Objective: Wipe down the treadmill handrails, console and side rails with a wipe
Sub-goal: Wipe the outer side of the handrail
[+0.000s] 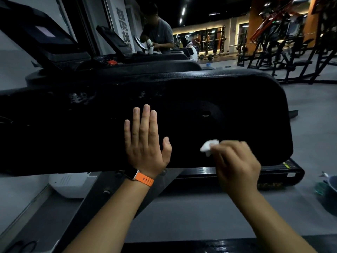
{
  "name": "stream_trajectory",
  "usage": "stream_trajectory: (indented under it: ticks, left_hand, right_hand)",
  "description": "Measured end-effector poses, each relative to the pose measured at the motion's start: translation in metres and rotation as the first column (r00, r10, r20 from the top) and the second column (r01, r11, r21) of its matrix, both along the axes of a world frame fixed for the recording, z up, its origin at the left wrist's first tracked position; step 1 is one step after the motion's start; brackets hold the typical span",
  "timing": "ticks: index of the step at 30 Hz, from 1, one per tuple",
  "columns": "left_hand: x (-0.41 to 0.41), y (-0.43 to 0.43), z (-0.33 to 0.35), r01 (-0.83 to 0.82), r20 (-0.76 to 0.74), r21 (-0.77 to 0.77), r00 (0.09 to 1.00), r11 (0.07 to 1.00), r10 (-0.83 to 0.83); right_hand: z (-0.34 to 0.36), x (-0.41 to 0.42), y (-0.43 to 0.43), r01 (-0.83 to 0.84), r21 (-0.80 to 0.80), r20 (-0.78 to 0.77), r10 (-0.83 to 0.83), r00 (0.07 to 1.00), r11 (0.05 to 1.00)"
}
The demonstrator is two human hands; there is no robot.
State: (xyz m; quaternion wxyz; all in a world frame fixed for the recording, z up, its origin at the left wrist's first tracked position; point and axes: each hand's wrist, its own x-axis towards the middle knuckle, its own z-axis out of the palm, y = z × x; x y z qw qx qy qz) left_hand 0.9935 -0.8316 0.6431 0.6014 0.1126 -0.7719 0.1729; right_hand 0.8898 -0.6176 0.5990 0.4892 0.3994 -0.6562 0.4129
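Observation:
A wide black treadmill handrail panel [228, 106] fills the middle of the view, seen from its outer side. My left hand [145, 141], with an orange watch strap on the wrist, lies flat against the panel with straight fingers. My right hand [235, 163] is curled and pinches a crumpled white wipe [209, 146] against the lower right part of the same panel. The treadmill console [49, 37] with its dark screen rises at the upper left. The lower side rail [280, 172] of the deck shows under the panel at the right.
A second treadmill [116, 41] stands behind, where another person [158, 31] bends over it. Weight racks [284, 44] fill the right background on grey floor. A dark basin [330, 196] sits on the floor at the right edge. A grey upright post [102, 194] slants below the panel.

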Motion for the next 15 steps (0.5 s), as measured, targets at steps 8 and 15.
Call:
stream_trajectory:
  ticks: [8, 15]
  left_hand:
    - [-0.001, 0.0, 0.0, -0.015, -0.012, -0.003, 1.0, 1.0, 0.015]
    - [0.0, 0.003, 0.003, -0.043, -0.005, 0.009, 0.999, 0.999, 0.043]
  right_hand:
    - [0.046, -0.007, -0.009, 0.016, -0.212, 0.211, 0.03, 0.977, 0.977]
    - [0.074, -0.005, -0.027, -0.01, -0.179, 0.094, 0.028, 0.995, 0.984]
